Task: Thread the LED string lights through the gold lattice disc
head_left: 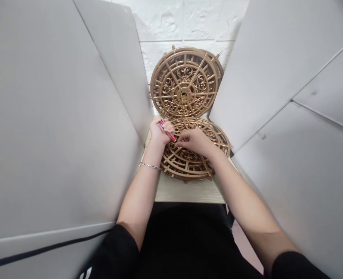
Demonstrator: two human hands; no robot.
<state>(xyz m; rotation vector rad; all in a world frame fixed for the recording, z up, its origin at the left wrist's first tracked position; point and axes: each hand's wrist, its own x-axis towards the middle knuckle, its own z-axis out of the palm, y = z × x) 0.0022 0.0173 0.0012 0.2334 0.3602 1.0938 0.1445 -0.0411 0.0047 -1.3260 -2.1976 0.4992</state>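
A round golden openwork grille (188, 162) lies flat on the light wooden table (185, 190), stacked on another like it. My left hand (159, 131) is closed round a red pen-like tool (168, 132) whose tip points at the grille's middle. My right hand (196, 141) rests on the grille with its fingers pinched together beside the tool's tip; what they pinch is too small to make out. A silver bracelet (150, 166) circles my left wrist.
More golden round grilles (185, 83) lean upright against the white brick wall at the back of the table. A thin yellow thread (183, 106) hangs in front of them. Grey partition panels (57, 124) close in tightly on the left and on the right (290, 116).
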